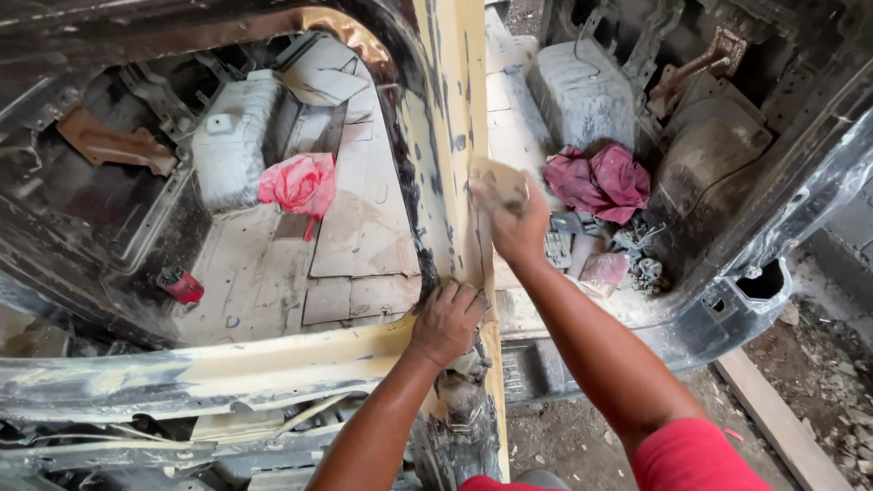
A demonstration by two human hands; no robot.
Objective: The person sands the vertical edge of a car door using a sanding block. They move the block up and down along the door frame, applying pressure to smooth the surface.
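On the yellow pillar (447, 136) of a stripped car body, the right hand (518, 227) presses a small tan sanding pad (497, 185). This pad looks flat, dusty and worn, about the same colour as the filler smeared on the pillar. It sits under the fingertips, at the top of the hand, with the fingers curled over it and squeezing it tight against the metal.

Lower down, the left hand (447, 320) lies flat on the pillar where it meets the yellow sill (227, 368) — fingers bent and pressed close together, holding nothing. The 2 hands are near each other, 1 above the other.

Inside the car, a pink bag (298, 185) lies on the floor at the left, and a red can (182, 285) stands near the sill. A dark red rag (602, 182) lies at the right — just beside the right hand.
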